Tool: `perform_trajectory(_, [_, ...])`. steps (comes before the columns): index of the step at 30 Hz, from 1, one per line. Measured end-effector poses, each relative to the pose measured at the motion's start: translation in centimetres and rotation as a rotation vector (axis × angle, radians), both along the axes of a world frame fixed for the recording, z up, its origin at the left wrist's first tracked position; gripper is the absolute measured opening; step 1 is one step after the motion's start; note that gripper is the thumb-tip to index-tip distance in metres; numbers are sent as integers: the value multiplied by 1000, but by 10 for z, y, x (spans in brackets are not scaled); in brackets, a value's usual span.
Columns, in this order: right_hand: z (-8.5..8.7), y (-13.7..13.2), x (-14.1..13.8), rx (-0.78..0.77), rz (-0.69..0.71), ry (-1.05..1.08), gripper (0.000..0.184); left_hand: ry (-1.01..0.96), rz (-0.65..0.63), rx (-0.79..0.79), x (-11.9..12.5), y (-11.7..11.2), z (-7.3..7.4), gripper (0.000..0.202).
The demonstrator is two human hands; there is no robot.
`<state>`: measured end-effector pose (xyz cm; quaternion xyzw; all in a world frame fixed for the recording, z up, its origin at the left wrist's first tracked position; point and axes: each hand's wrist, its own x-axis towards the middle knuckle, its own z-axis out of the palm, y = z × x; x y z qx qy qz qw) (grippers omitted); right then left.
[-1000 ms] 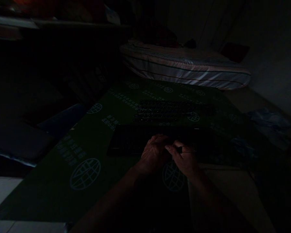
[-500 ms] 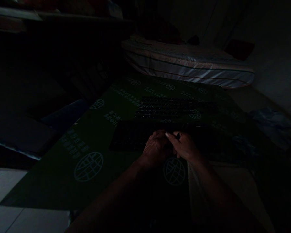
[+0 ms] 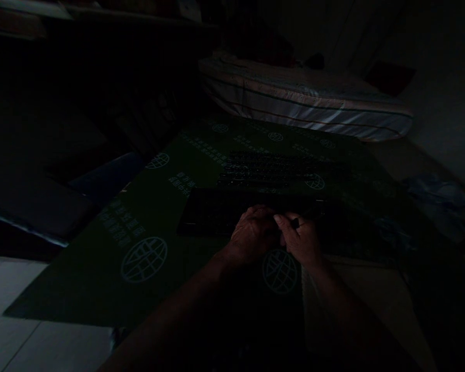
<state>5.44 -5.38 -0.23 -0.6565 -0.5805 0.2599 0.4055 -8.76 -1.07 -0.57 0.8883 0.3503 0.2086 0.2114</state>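
L hand [image 3: 253,227] & R hand [image 3: 301,237] close together, R thumb tip right by L fingers. L fingers curled down, undersides hidden, so can't tell if they're clenched, loose or round something. R thumb & fingers bent in as if pinching; a dark bit shows b/w them, poss. a small item, poss. just shadow, so can't tell what, if anything, R has.

Directly under/behind the grip: long dark keyboard-like slab [image 3: 207,213], flat, running out to both sides of the hands. Just beyond it, farther from the wearer: rows of small dark pieces [image 3: 258,169], prob. keycaps, set out in approx. parallel lines, apart from the slab.

Progress, as judged: a good no. of pcs already laid out in rows; work at the slab looks unfinished w/ both hands on or just over it. How many pcs remain on the slab: too dark to say.

Under it all, green printed sheet [image 3: 81,299], spreading mostly left of the grip & toward the wearer. Far beyond: striped mattress [image 3: 306,108]. Well off to the right: crumpled pale-blue stuff [image 3: 436,194], poss. plastic.
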Motion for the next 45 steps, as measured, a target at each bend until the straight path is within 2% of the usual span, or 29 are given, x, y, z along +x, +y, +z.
perform_trajectory(5, [-4,-1,1,-33,-25,83,41,41,-5,-55,1,2,3,19])
perform_trajectory(8, [-4,-1,1,-75,-97,193,43,42,11,-76,1,2,5,15])
perform_trajectory(15, [-3,0,-1,-64,-163,380,42,-91,40,-101,1,2,4,9])
perform_trajectory(19, [-1,2,4,26,-240,570,40,-265,71,-185,-1,3,2,9])
perform_trajectory(23, [7,2,10,133,-131,634,33,-375,127,-289,-3,1,4,14])
perform_trajectory(28, [14,-5,12,139,-50,523,31,-421,160,-365,-5,0,5,13])
perform_trajectory(32, [14,-8,17,171,12,306,28,-444,168,-383,-6,0,5,11])
perform_trajectory(36, [15,-5,23,399,238,-69,16,-442,122,-397,-8,2,5,11])
perform_trajectory(38, [17,-2,24,457,356,-201,14,-430,93,-400,-8,3,5,10])
perform_trajectory(41, [18,0,21,472,467,-279,15,-416,67,-407,-9,4,6,10])
perform_trajectory(45, [15,3,17,467,512,-296,19,-429,63,-413,-11,3,8,13])
